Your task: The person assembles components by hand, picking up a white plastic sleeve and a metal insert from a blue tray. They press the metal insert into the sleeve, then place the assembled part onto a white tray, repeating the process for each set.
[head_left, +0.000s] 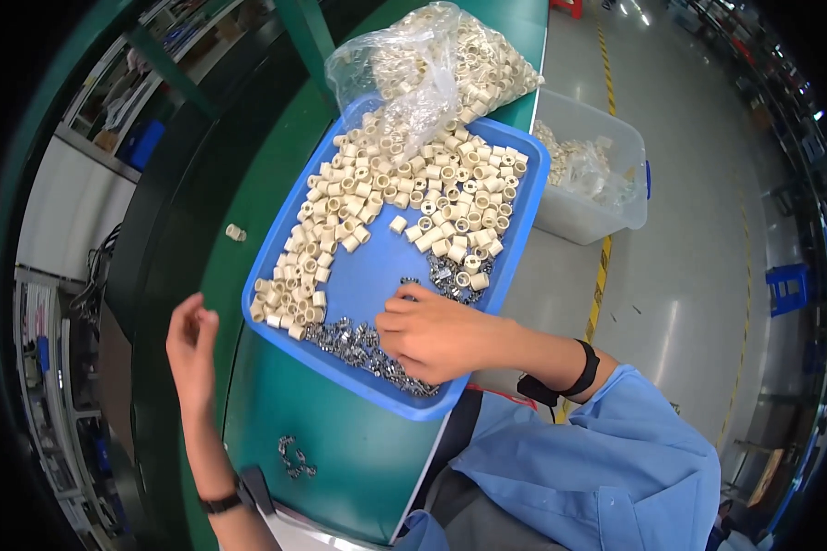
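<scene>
My right hand [436, 335] is inside the blue tray [368, 266], its fingers curled down at the pile of small shiny metal clips [349, 344]. Its fingertips are hidden, so what they hold does not show. Left of the tray, my left hand [191, 349] hangs over the dark green surface with fingers loosely bent, the thumb a little apart, and nothing visible between them. Cream cylindrical plastic sockets [340, 197] fill the tray's far part and left side. One lone cream piece [235, 232] lies on the green surface beyond my left hand.
A clear plastic bag [469, 64] of cream sockets rests across the tray's far end. Several loose metal clips [296, 457] lie on the green table [358, 477] near me. A translucent bin [597, 216] with more cream pieces stands on the right, beside yellow-black floor tape [600, 289].
</scene>
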Demonstrator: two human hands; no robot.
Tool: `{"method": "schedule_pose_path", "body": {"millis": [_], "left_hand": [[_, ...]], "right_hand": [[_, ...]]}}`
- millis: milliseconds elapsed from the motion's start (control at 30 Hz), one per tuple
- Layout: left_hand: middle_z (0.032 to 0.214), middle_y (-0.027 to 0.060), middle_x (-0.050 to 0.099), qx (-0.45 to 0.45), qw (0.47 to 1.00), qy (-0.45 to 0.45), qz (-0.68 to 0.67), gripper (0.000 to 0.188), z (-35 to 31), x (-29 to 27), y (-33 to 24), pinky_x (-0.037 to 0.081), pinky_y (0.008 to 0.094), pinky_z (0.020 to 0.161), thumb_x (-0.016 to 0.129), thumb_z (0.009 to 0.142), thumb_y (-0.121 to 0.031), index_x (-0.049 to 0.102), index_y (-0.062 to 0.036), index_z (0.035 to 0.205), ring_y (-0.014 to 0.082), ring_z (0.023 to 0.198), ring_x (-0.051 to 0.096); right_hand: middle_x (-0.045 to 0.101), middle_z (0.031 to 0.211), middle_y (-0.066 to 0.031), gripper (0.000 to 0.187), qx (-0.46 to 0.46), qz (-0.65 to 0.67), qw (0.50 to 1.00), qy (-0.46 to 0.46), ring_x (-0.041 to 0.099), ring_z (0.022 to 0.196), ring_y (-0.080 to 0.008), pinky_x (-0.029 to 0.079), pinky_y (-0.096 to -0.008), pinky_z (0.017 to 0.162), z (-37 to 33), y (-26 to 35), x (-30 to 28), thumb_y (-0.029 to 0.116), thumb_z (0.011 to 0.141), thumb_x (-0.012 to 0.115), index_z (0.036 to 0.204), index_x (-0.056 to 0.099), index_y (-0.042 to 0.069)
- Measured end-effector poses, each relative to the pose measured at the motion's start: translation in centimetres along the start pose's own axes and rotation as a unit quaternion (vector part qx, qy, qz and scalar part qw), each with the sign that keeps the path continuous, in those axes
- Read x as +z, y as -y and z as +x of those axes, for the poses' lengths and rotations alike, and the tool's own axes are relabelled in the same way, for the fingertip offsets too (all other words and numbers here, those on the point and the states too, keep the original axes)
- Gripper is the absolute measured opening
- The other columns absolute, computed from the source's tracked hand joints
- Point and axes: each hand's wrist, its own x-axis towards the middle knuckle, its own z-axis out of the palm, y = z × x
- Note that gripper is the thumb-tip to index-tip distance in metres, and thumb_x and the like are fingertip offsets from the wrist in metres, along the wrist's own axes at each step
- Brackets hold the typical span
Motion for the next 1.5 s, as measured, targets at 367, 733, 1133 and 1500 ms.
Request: {"method": "schedule_pose_path", "body": {"millis": [367, 733, 1133, 1500], "left_hand": [[0.105, 0.0091, 0.067, -0.105, 0.968, -0.051, 0.224, 0.02, -35.2, -8.9, -11.6, 0.046, 0.0272, 0.091, 0.064, 0.099, -0.009, 0.066, 0.0045, 0.114, 0.0158, 0.098, 0.06], [0.1, 0.0121, 0.067, -0.284, 0.817, -0.39, 0.317, 0.018, -56.8, -11.7, 1.5, 0.048, 0.0345, 0.083, 0.065, 0.096, -0.008, 0.068, 0.0011, 0.111, 0.0233, 0.092, 0.062], [0.1, 0.0138, 0.065, -0.233, 0.75, -0.27, 0.556, 0.019, -48.4, -16.1, 7.3, 0.047, 0.0474, 0.087, 0.072, 0.083, -0.013, 0.072, -0.0054, 0.101, 0.035, 0.101, 0.06], [0.1, 0.0149, 0.066, -0.173, 0.823, -0.31, 0.443, 0.009, -48.5, -16.2, 8.3, 0.048, 0.0426, 0.087, 0.063, 0.093, -0.004, 0.065, -0.0001, 0.101, 0.0349, 0.101, 0.064]], "right_hand": [[0.066, 0.089, -0.0169, 0.009, 0.061, 0.007, 0.998, -0.034, 0.063, 0.091, -0.0411, 0.051, -0.0476, 0.082, 1.4, 0.7, 1.5, 0.009, 0.089, 0.063, 0.096, 0.063, 0.004], [0.072, 0.093, -0.0137, 0.019, 0.037, 0.006, 0.999, -0.034, 0.069, 0.086, -0.0224, 0.052, -0.0327, 0.083, 2.4, 4.4, 1.3, 0.001, 0.093, 0.064, 0.112, 0.065, -0.003], [0.075, 0.098, -0.0129, 0.016, 0.116, 0.124, 0.985, -0.044, 0.071, 0.098, -0.0214, 0.054, -0.0335, 0.088, 2.8, 12.4, 3.3, -0.001, 0.099, 0.055, 0.115, 0.056, -0.002], [0.066, 0.1, -0.0091, 0.015, 0.003, 0.29, 0.957, -0.024, 0.064, 0.09, -0.0181, 0.05, -0.0315, 0.081, 4.2, 13.1, 5.8, -0.006, 0.09, 0.067, 0.104, 0.07, -0.001]]}}
